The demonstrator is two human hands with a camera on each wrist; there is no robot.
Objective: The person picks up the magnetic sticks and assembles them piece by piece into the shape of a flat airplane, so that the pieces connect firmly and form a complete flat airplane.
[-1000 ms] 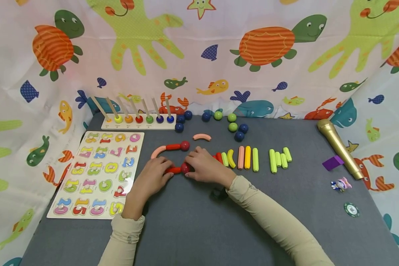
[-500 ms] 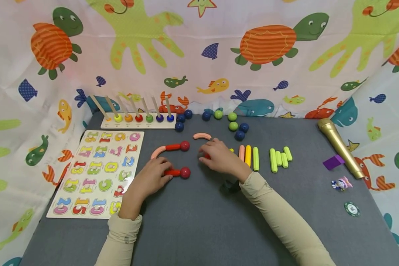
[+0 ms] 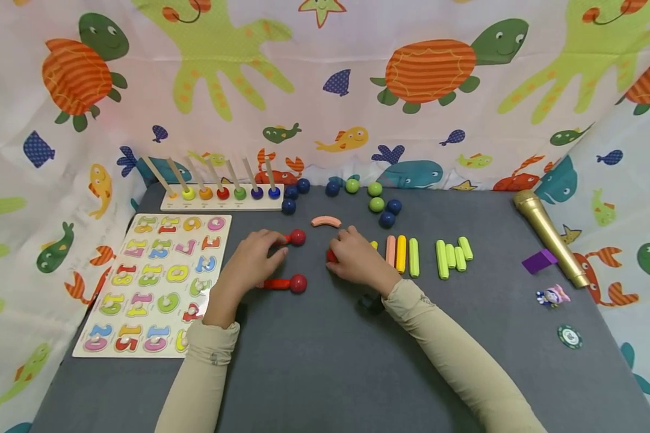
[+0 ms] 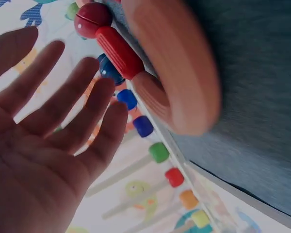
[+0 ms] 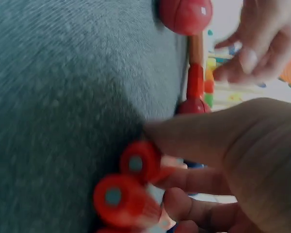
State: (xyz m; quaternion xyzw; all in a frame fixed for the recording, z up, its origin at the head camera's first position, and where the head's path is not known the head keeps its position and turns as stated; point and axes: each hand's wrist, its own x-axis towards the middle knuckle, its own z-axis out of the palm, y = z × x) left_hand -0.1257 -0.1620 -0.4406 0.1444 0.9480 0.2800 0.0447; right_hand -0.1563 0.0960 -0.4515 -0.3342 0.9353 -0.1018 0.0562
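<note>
My left hand [image 3: 249, 261] hovers over a chain of magnetic toy pieces, its fingers extended in the left wrist view. That chain has a red ball [image 3: 298, 237] on a short red stick at the top and another red ball on a red stick [image 3: 276, 284] below. Curved peach sticks [image 4: 184, 73] join them, mostly covered by the hand in the head view. My right hand [image 3: 360, 261] pinches a short red magnetic stick [image 5: 138, 162] between thumb and fingers. More red sticks [image 5: 116, 199] lie against it.
Peach, yellow and green sticks [image 3: 414, 257] lie to the right. A curved peach stick [image 3: 326, 222] and several blue and green balls [image 3: 376, 205] are farther back. A number puzzle board [image 3: 151, 282] and peg stand [image 3: 222, 204] occupy the left. A gold microphone [image 3: 549, 237] is at right.
My right hand has left the lower red ball and moved right to the red sticks. My left hand has let go of the lower red stick and shifted up over the chain.
</note>
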